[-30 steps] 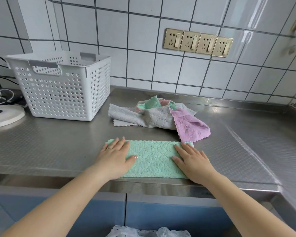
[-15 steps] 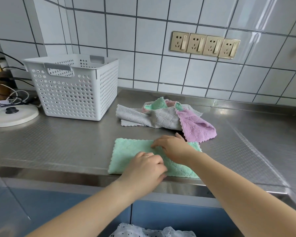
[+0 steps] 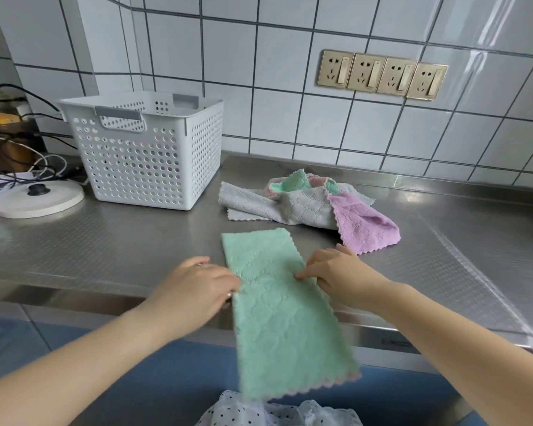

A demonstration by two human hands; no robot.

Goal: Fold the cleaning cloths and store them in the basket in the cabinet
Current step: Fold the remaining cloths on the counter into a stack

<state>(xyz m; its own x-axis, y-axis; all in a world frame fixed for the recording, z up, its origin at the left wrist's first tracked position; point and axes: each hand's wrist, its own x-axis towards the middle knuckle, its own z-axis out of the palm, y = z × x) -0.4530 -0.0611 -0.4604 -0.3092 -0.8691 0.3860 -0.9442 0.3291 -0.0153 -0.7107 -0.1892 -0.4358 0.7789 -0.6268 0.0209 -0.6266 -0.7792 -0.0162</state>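
Pinching its long sides, the left hand (image 3: 194, 290) and right hand (image 3: 340, 276) grasp the mint-green cloth (image 3: 277, 309) (folded, scallop-edged), which overhangs the table's (image 3: 105, 241) front edge.

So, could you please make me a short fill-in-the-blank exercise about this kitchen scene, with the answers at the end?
1. Both hands, the left hand and the right hand, hold a folded cloth whose colour is ____.
2. The near end of this cloth hangs over the ____ of the steel counter.
3. The white basket stands on the counter, to the ____ of the pile of unfolded cloths.
4. On the tiled wall there are ____ gold sockets in a row.

Answers: green; edge; left; four
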